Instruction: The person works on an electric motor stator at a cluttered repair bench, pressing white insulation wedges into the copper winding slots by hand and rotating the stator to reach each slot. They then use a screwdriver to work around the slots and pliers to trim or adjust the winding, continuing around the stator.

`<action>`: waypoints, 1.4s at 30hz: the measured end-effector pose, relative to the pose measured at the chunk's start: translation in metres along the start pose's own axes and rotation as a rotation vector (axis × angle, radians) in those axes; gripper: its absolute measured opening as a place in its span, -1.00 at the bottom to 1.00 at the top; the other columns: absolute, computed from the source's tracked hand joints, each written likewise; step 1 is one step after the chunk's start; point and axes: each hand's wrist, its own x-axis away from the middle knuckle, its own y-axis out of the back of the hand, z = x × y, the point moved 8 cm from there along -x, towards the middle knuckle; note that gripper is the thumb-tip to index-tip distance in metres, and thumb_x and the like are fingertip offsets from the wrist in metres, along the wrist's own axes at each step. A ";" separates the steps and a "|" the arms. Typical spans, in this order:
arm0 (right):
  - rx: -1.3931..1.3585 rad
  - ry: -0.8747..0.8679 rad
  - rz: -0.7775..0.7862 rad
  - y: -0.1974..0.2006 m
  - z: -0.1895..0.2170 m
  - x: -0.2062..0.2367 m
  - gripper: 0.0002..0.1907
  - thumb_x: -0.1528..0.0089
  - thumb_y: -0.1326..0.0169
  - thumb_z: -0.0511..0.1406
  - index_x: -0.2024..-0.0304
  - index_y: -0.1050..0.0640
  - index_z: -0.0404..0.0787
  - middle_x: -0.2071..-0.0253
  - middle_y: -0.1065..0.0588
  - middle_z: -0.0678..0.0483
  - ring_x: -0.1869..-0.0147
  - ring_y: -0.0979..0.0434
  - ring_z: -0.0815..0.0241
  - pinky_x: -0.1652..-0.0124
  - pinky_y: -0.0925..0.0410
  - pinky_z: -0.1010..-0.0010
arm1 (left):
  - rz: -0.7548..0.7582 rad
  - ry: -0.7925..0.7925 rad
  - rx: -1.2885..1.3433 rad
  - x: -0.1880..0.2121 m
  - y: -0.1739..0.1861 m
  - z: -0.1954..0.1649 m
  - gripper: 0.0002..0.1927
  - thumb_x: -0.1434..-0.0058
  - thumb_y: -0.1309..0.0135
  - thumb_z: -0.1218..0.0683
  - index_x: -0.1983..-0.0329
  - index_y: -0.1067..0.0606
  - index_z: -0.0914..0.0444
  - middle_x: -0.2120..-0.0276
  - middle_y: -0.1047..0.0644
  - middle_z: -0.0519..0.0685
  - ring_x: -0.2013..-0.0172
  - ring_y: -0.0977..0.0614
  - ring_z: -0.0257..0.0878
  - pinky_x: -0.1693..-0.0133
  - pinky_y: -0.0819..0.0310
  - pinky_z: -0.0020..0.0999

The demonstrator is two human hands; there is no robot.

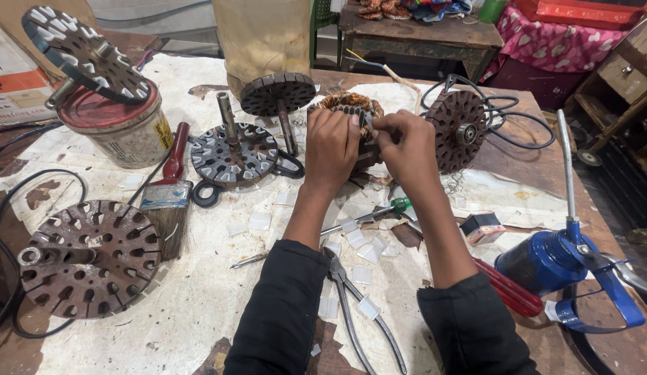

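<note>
"What are the hands doing?"

"The left hand (330,147) is gripping the copper-wound motor part (351,111) (far middle of the table (198,305)). The right hand (407,149) is pinching something tiny at its top."

A rusty slotted rotor disc (87,258) lies near the tabletop's (198,305) left edge, a paintbrush (167,198) just beside it. A paint tin (118,132) stands toward the far left corner. A blue oil can (556,260) sits by the right edge, and pliers (355,305) lie near the front edge among white plastic scraps.
</note>
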 end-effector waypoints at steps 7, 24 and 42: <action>0.115 0.083 -0.049 -0.006 0.014 0.002 -0.82 -0.15 -0.14 -0.51 0.22 -0.68 -0.31 0.33 -0.57 -0.09 0.33 -0.62 0.01 0.24 -0.45 0.26 | 0.010 0.013 -0.035 0.003 -0.012 0.003 -0.67 -0.45 0.12 0.14 0.45 -0.45 0.33 0.46 -0.44 0.11 0.29 -0.48 0.05 -0.09 -0.32 -0.02; 0.187 0.150 -0.045 -0.012 0.031 0.003 -0.83 -0.19 -0.08 -0.53 0.19 -0.62 -0.38 0.25 -0.51 -0.19 0.20 -0.56 -0.22 0.17 -0.39 0.04 | 0.032 0.083 -0.014 0.000 -0.016 0.005 -0.76 -0.45 0.06 0.16 -0.12 -0.51 0.25 0.14 -0.54 0.05 0.08 -0.58 -0.01 -0.09 -0.34 -0.11; 0.206 0.125 0.114 -0.017 -0.007 -0.015 -0.85 -0.14 -0.09 -0.49 0.24 -0.60 -0.41 0.27 -0.50 -0.26 0.18 -0.54 -0.29 0.13 -0.38 -0.01 | 0.049 0.035 0.008 0.004 -0.044 0.011 -0.69 -0.24 0.03 0.25 -0.03 -0.55 0.23 0.07 -0.59 0.01 0.03 -0.59 -0.02 -0.16 -0.30 -0.12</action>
